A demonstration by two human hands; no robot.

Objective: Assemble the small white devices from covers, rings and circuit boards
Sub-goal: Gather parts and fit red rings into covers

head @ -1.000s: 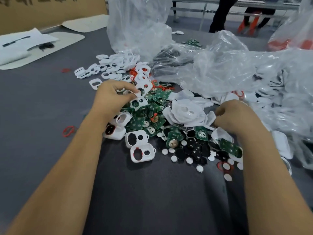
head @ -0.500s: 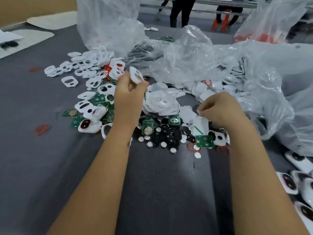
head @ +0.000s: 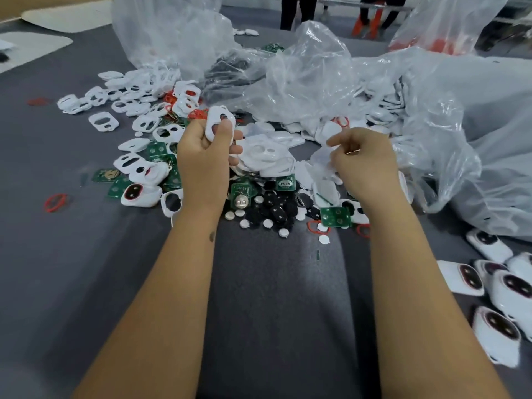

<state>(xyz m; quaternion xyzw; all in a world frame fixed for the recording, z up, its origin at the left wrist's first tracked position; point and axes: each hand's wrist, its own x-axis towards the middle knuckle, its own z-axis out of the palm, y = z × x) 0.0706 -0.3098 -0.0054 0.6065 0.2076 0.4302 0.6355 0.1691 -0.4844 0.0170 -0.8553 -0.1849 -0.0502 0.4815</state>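
Note:
My left hand (head: 203, 159) is raised over the parts pile and grips a white cover (head: 218, 122) with two holes, held upright between thumb and fingers. My right hand (head: 368, 168) hovers to the right with curled fingers and the index finger pointing left; whether it holds anything is hidden. Below the hands lie more white covers (head: 267, 152), green circuit boards (head: 335, 216), black pads (head: 276, 208), small white discs (head: 244, 224) and red rings (head: 313, 227). A closed white device (head: 139, 194) lies left of my left wrist.
Crumpled clear plastic bags (head: 311, 73) fill the back and right of the grey table (head: 273, 298). Several assembled devices (head: 509, 286) lie at the right edge. Loose white frames (head: 103, 121) and a red ring (head: 56, 202) are scattered at the left. A person's legs (head: 296, 10) stand beyond the table.
My left hand picked a white cover from the left of the pile and lifted it toward the middle. My right hand rose off the pile. The view shifted right.

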